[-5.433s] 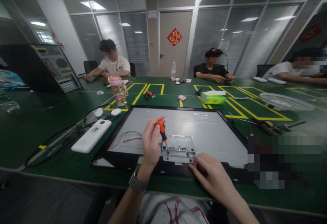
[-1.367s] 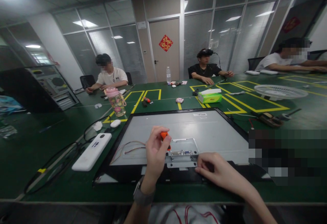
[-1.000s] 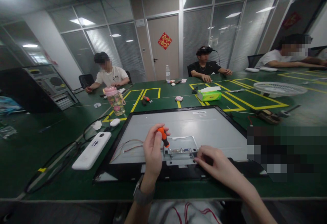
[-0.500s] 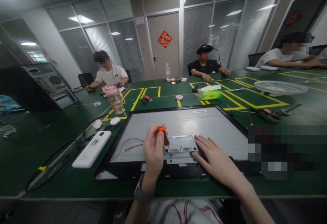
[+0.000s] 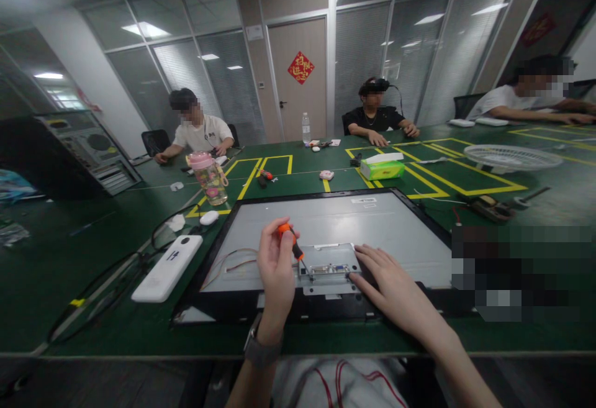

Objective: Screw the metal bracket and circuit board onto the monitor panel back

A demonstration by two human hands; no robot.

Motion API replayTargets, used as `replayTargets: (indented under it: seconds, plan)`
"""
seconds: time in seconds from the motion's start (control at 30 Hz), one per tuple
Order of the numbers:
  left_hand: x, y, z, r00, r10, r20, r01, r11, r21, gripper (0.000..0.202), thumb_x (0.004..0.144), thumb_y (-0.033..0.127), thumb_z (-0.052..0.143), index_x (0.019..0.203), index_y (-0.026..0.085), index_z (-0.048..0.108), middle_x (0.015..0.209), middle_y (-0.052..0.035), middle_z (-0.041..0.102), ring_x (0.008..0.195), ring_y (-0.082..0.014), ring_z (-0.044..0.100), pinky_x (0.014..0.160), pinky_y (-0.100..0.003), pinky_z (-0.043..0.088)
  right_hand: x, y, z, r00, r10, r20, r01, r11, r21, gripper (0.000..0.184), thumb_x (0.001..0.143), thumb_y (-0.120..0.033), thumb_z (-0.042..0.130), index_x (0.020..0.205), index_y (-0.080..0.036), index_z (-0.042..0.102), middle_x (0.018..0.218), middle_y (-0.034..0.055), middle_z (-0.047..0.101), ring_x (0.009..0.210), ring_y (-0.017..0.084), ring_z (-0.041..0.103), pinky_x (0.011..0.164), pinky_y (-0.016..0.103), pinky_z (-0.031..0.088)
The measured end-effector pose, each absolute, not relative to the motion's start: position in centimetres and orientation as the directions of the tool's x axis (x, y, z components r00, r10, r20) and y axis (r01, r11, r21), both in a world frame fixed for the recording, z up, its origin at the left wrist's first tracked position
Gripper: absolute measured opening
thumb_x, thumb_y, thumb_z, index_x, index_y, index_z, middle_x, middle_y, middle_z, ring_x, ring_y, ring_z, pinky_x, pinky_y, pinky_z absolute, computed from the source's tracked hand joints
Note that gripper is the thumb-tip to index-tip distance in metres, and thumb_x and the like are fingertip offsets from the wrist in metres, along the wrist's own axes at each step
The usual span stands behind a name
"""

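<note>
My left hand (image 5: 275,260) is closed around an orange and black screwdriver (image 5: 292,241). The screwdriver slants down to the right, its tip at the metal bracket (image 5: 328,253) beside a row of connector ports (image 5: 329,269). Whether the tip sits in a screw is too small to tell. My right hand (image 5: 384,277) lies flat with fingers stretched over the right end of the bracket. Beneath both hands is a flat display panel (image 5: 279,212) with a grey metal back and a black frame. A thin cable (image 5: 239,260) runs out on the panel's left.
Left of the panel are a white power bank (image 5: 168,269), black cables and a pink-lidded bottle (image 5: 208,178). Beyond it stand a green tissue pack (image 5: 382,167) and a white fan grille (image 5: 512,156). A computer case (image 5: 88,153) is at far left. Several people sit around the table.
My left hand has shifted slightly left and up. The screwdriver leans more, its handle moved left and its tip slightly left and up. My right hand stays on the bracket.
</note>
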State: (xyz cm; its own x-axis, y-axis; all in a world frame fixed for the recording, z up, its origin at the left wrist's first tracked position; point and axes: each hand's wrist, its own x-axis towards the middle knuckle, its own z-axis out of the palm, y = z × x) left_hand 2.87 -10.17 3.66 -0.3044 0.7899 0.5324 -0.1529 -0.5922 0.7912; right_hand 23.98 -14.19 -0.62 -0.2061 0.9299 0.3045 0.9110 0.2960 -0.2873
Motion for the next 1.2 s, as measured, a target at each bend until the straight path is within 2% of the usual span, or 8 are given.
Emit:
replayTargets:
  seconds: [0.17,0.37,0.53,0.6,0.8,0.93,1.0,1.2]
  plan:
    - [2.84,-10.15,3.53,-0.240,0.842,0.484,-0.204,-0.531,0.822,0.029,0.095,0.040,0.054,0.111,0.020,0.067,0.107,-0.0081,0.070,0.090,-0.0165,0.070,0.084,-0.029,0.055,24.05,-14.16,-0.74,-0.208,0.931,0.300,0.912,0.295,-0.284,0.051,0.097,-0.044,0.048,0.132,-0.008,0.060,0.139,0.0183,0.058,0.131,0.034,0.052,0.111,0.054,0.041]
    - [2.83,-10.11,3.59,-0.282,0.765,0.579,-0.087,-0.621,0.779,0.022,0.084,0.036,0.070,0.099,0.020,0.070,0.091,-0.0028,0.063,0.075,-0.0112,0.064,0.069,-0.020,0.053,24.09,-14.15,-0.99,-0.208,0.923,0.324,0.911,0.303,-0.279,0.050,0.097,-0.044,0.047,0.131,-0.009,0.061,0.138,0.0183,0.059,0.130,0.034,0.053,0.109,0.055,0.042]
    - [2.85,-10.27,3.53,-0.219,0.841,0.495,-0.195,-0.535,0.822,0.029,0.096,0.042,0.052,0.107,0.020,0.067,0.107,-0.0079,0.069,0.092,-0.0166,0.068,0.083,-0.027,0.054,24.09,-14.11,-1.01,-0.209,0.919,0.335,0.911,0.307,-0.275,0.050,0.097,-0.044,0.048,0.131,-0.010,0.061,0.138,0.0179,0.060,0.129,0.034,0.054,0.109,0.055,0.043]
    - [2.98,-10.34,3.64,-0.193,0.858,0.475,-0.227,-0.511,0.829,0.031,0.097,0.042,0.049,0.111,0.020,0.065,0.106,-0.0083,0.071,0.093,-0.0174,0.069,0.085,-0.029,0.054,24.09,-14.08,-1.02,-0.209,0.920,0.332,0.912,0.306,-0.272,0.050,0.097,-0.044,0.048,0.131,-0.010,0.061,0.138,0.0177,0.060,0.129,0.034,0.054,0.109,0.055,0.043]
    - [2.93,-10.17,3.77,-0.274,0.781,0.562,-0.104,-0.605,0.789,0.024,0.084,0.036,0.070,0.101,0.019,0.069,0.090,-0.0035,0.066,0.076,-0.0126,0.064,0.074,-0.023,0.053,24.11,-13.98,-1.32,-0.203,0.912,0.356,0.904,0.314,-0.289,0.048,0.097,-0.045,0.048,0.130,-0.014,0.062,0.137,0.0163,0.061,0.128,0.032,0.055,0.110,0.053,0.042]
    - [2.69,-10.10,3.51,-0.268,0.812,0.519,-0.152,-0.568,0.809,0.028,0.095,0.040,0.054,0.106,0.019,0.067,0.108,-0.0085,0.067,0.092,-0.0166,0.066,0.083,-0.027,0.053,24.15,-13.94,-1.56,-0.199,0.909,0.366,0.901,0.317,-0.296,0.047,0.096,-0.046,0.049,0.129,-0.016,0.063,0.136,0.0153,0.062,0.128,0.032,0.055,0.110,0.053,0.042]
    - [2.71,-10.16,3.47,-0.240,0.839,0.488,-0.193,-0.534,0.823,0.031,0.097,0.041,0.050,0.109,0.018,0.066,0.110,-0.0100,0.069,0.094,-0.0184,0.068,0.085,-0.030,0.053,24.17,-13.93,-1.59,-0.199,0.908,0.369,0.900,0.318,-0.297,0.047,0.096,-0.046,0.049,0.129,-0.016,0.063,0.136,0.0152,0.062,0.128,0.032,0.055,0.109,0.053,0.043]
    - [2.78,-10.09,3.51,-0.262,0.762,0.592,-0.076,-0.628,0.774,0.022,0.085,0.035,0.069,0.101,0.019,0.069,0.093,-0.0043,0.063,0.079,-0.0134,0.062,0.073,-0.023,0.052,24.18,-14.00,-1.46,-0.205,0.917,0.343,0.908,0.309,-0.283,0.050,0.097,-0.046,0.047,0.131,-0.012,0.061,0.138,0.0173,0.060,0.129,0.033,0.054,0.110,0.054,0.041]
